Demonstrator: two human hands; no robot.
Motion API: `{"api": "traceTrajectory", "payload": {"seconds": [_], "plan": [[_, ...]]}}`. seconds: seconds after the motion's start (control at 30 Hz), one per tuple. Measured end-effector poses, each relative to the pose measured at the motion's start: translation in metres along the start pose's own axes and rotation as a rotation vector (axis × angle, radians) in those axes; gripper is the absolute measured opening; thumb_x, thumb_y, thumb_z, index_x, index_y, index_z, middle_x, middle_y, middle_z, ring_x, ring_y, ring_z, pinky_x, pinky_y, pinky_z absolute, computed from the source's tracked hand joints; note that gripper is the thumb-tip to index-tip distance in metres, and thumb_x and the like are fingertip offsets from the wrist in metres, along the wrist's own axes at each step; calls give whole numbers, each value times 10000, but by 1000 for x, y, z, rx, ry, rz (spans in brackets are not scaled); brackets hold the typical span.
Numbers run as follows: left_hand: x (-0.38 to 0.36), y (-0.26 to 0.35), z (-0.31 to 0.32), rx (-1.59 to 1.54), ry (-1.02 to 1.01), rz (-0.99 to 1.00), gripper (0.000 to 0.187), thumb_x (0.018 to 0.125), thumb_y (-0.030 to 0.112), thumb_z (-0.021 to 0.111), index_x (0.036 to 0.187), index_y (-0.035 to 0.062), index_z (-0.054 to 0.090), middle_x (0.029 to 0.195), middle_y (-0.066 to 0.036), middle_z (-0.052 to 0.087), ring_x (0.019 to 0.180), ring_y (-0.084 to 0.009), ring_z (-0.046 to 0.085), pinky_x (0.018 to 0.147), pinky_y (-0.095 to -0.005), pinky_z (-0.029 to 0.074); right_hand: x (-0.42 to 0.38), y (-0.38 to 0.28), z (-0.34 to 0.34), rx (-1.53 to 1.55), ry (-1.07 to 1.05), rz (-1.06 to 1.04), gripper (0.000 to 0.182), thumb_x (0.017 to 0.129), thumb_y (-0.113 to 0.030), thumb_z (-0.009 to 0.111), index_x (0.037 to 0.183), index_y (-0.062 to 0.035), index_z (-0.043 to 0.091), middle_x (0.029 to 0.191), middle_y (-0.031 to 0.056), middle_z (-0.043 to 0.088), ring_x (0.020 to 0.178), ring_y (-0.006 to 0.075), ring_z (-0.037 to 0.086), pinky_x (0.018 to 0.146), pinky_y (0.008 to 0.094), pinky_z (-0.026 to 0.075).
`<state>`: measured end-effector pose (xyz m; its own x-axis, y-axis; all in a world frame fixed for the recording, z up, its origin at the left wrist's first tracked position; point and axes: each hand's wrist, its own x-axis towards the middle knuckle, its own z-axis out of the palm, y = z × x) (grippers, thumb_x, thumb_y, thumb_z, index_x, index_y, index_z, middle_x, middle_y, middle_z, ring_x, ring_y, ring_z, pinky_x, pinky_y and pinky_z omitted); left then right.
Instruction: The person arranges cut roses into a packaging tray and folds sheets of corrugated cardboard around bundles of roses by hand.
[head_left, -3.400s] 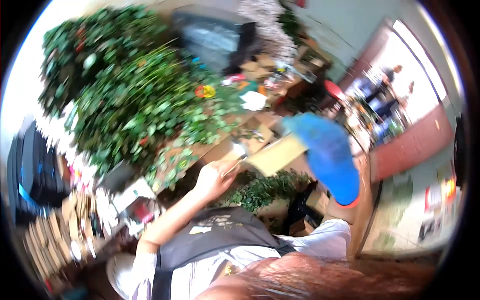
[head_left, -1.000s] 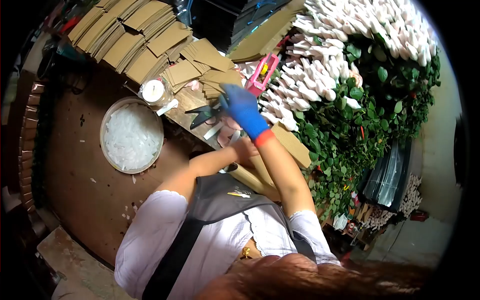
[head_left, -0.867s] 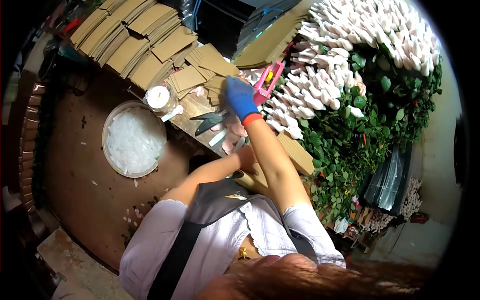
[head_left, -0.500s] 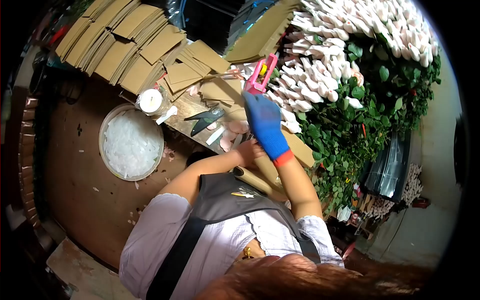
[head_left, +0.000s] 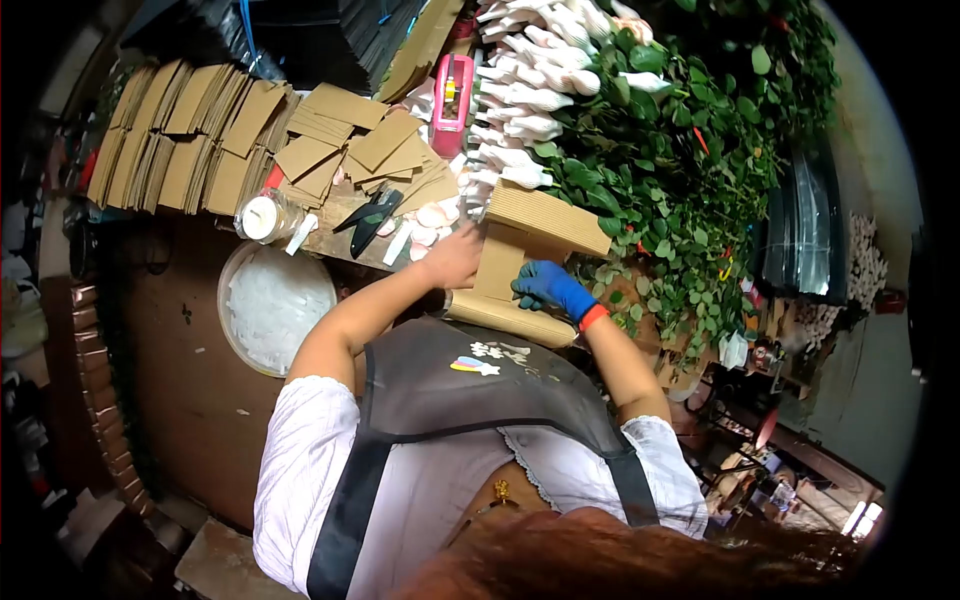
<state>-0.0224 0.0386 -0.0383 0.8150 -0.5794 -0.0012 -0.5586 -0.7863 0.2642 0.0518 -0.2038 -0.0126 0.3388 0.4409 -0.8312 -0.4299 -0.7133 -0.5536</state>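
Note:
A sheet of corrugated cardboard (head_left: 548, 218) lies in front of my chest, its far and near ends curled up. My bare left hand (head_left: 456, 257) is at its left edge, with the fingers closed there and the tips partly hidden. Over the sheet's right part is my right hand (head_left: 553, 287), in a blue glove with a red cuff. Its fingers are curled together close to the cardboard; anything between them is too small to make out. Past the sheet stands a pink tape dispenser (head_left: 453, 100) with a yellow roll.
Small cardboard pieces (head_left: 386, 140) lie stacked on the bench, with black-handled scissors (head_left: 372, 220) and a jar (head_left: 268, 216) nearby. Roses in white sleeves (head_left: 530, 90), with green leaves (head_left: 690, 190), are heaped to the right. A tub of white pieces (head_left: 227, 300) stands at left.
My right hand has come back from beside the tape dispenser to the cardboard. My left hand now shows at the sheet's left edge. The whole view has shifted.

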Motion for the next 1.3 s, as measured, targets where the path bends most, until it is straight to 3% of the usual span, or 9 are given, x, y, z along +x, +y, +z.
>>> {"api": "traceTrajectory", "payload": {"seconds": [0.13, 0.3, 0.6, 0.7, 0.77, 0.8, 0.87, 0.93, 1.3], "plan": [[-50, -22, 0, -22, 326, -44, 356, 899, 295, 645, 1178, 73, 653, 1364, -156, 555, 1347, -326, 449, 1172, -543, 256, 18, 10, 6, 29, -49, -14, 198, 885, -193, 694, 806, -19, 640, 726, 61, 678, 557, 124, 645, 480, 253, 497], [-37, -7, -24, -140, 314, 25, 274, 868, 84, 619, 1135, 53, 674, 1148, -96, 683, 1005, -276, 673, 848, -347, 565, 20, 19, 16, 132, 11, -80, 207, 876, -187, 679, 780, -6, 647, 711, 79, 682, 537, 134, 635, 483, 255, 497], [31, 8, -8, -224, 6, 73, 205, 844, 233, 673, 796, 35, 657, 881, -113, 643, 861, -314, 654, 736, -430, 549, -18, -12, 15, -885, 456, -457, 352, 874, -379, 573, 904, -64, 729, 901, 205, 702, 820, 385, 674, 763, 467, 537], [26, 5, 3, -204, -22, 76, 165, 798, 217, 730, 876, 72, 710, 994, -82, 688, 892, -296, 672, 778, -396, 562, -75, -44, -8, -109, 524, -757, 300, 910, -342, 597, 1024, -90, 713, 989, 174, 706, 853, 363, 678, 772, 428, 547], [24, 11, 1, -239, 16, 59, 142, 783, 188, 736, 864, 73, 713, 1010, -86, 686, 903, -304, 674, 782, -396, 561, -105, -68, -43, -122, 1024, -1038, 247, 904, -235, 657, 1114, -110, 694, 1034, 141, 709, 884, 325, 693, 766, 373, 553], [23, 14, -1, -252, 51, 65, 135, 781, 179, 734, 863, 73, 715, 1010, -91, 684, 902, -307, 673, 783, -397, 561, -110, -71, -68, -32, 1022, -893, 240, 937, -197, 644, 1156, -120, 699, 1094, 83, 723, 938, 222, 699, 839, 321, 550], [22, 20, -8, -312, 35, 40, 128, 775, 148, 729, 873, 67, 713, 1039, -113, 678, 920, -321, 670, 794, -398, 562, -98, -75, -114, -323, 1338, -907, 274, 937, -254, 617, 1183, -150, 680, 1137, 97, 702, 989, 293, 681, 851, 386, 549], [19, 21, -9, -321, 58, 30, 135, 773, 142, 730, 879, 62, 711, 1061, -119, 678, 932, -325, 671, 803, -396, 562, -63, -57, -141, -813, 1306, -518, 326, 925, -301, 614, 1203, -136, 649, 1192, 105, 664, 1038, 319, 640, 889, 434, 520], [16, 24, -11, -309, 82, -5, 152, 783, 168, 727, 883, 53, 725, 1064, -119, 688, 919, -320, 677, 795, -401, 566, -84, -55, -168, -656, 1288, -802, 305, 853, -258, 663, 1108, -93, 682, 1132, 96, 671, 1017, 316, 629, 930, 441, 492]]}}
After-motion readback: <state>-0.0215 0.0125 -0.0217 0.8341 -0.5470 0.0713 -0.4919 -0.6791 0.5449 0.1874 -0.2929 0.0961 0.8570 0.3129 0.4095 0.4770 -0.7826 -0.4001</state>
